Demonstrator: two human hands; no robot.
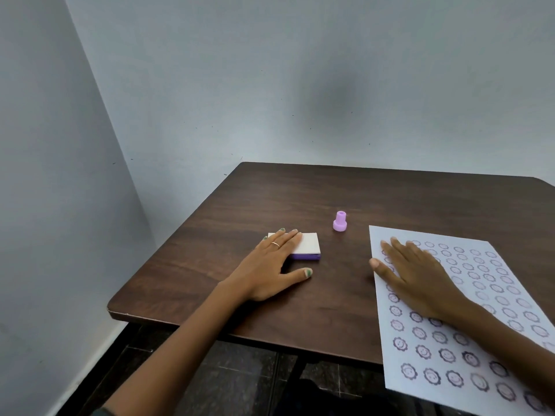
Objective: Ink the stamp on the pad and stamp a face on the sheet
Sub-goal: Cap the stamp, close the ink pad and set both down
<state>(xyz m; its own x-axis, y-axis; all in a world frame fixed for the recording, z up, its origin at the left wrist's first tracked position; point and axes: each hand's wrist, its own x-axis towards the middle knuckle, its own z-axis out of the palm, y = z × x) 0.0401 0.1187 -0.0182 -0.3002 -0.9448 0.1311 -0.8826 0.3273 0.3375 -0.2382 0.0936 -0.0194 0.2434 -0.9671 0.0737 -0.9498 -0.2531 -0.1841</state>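
A: Where are the hands?

B: Both lie flat on the dark wooden worktop. The left hand rests palm down, its straight fingers lying across the near left part of the ink pad, thumb spread out to the right on the bare wood. There is a ring on one finger and green polish on the nails.

A: Is its grip closed on the pad?

B: No, the grip is loose and flat; the fingers only rest on the white lid, curling round nothing. The pad's lid is down, with a purple base showing along its near edge.

A: And the other one?

B: The right hand presses flat on the sheet, fingers straight and spread, near the sheet's far left corner. Its grip holds nothing either.

A: Where is the stamp?

B: The purple stamp stands upright by itself on the wood, beyond both hands and between them, just past the pad's far right corner and left of the sheet's far edge. Neither hand touches it.

A: What is on the sheet?

B: Rows of purplish smiling faces with scalloped borders, to the right of the right hand and nearer than it. The sheet's near end hangs past the worktop's front edge.
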